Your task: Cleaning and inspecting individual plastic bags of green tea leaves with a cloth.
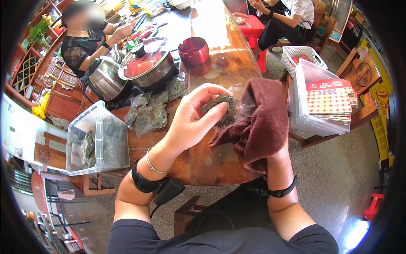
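My left hand (192, 116) pinches a small clear plastic bag of dark dried leaves (226, 116) above the near part of the wooden table. Over my right hand hangs a brown towel (266, 112), which hides the fingers; only the wrist and my right forearm (279, 169) show below it. The towel's left edge is next to the bag, and I cannot tell whether the right fingers grip cloth or bag. Several similar bags of dried leaves (150, 114) lie on the table just left of my left hand.
Beyond the bags stand a lidded steel pot (146, 63), a kettle (108, 76) and a red metal bowl (193, 51). A clear bin (99, 139) holding bags is at the left. Another bin (298, 112) with patterned cards sits on a chair at right. Two people sit farther off.
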`<state>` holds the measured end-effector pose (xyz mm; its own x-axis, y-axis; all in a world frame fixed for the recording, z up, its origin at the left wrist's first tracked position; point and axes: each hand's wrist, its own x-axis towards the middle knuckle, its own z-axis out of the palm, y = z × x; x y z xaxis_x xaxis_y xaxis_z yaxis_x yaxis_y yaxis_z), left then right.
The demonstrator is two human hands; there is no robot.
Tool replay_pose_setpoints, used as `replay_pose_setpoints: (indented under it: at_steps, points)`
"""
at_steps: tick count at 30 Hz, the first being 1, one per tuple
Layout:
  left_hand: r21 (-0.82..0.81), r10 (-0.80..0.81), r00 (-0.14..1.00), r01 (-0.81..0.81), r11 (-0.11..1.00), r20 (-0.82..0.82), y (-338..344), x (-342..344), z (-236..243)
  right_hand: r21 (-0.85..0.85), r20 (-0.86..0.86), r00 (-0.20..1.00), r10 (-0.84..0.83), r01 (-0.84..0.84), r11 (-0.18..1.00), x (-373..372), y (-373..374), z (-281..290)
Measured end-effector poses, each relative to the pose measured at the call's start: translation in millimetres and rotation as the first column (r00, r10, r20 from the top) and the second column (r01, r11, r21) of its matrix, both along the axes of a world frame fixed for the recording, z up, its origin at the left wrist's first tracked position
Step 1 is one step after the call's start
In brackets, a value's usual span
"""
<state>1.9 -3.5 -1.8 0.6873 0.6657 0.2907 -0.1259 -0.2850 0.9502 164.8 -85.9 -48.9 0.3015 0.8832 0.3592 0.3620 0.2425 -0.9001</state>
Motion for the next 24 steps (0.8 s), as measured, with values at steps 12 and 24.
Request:
replay_pose_setpoints:
  at_steps: [12, 24]
  points:
    - [-0.103, 0.04, 0.998, -0.033, 0.994, 0.058, -1.3, -0.2, 2.9, 0.131, -0.281, 0.956, 0.084, -0.048, 0.99, -13.7, 1.5, 9.0]
    - [-0.159, 0.046, 0.99, -0.025, 0.987, 0.131, 5.1, 1.0, -2.4, -0.033, -0.384, 0.923, -0.027, 0.016, 0.999, -12.4, -3.3, 16.3]
